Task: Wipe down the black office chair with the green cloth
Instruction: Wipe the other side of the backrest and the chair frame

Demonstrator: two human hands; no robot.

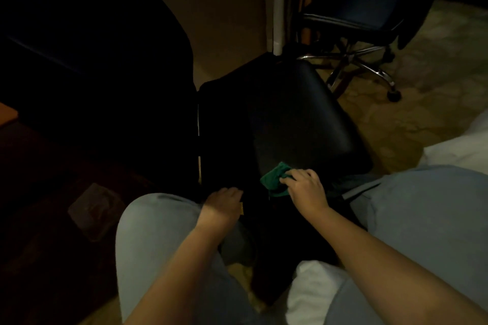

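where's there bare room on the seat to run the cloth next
The black chair seat is bare from the green cloth up to the white pole. Its near edge is crowded: right hand gripping the cloth, left hand beside it, knees on both sides.

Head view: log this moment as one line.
step: wipe | right hand: grips green cloth on black office chair, near edge | left hand: left of cloth, grip unclear | second chair: behind

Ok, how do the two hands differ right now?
The right hand grips the bunched green cloth on the black padded office chair; the left hand holds no cloth. The right hand is lit; the left hand is shadowed, fingers unclear. Both reach the chair's near edge.
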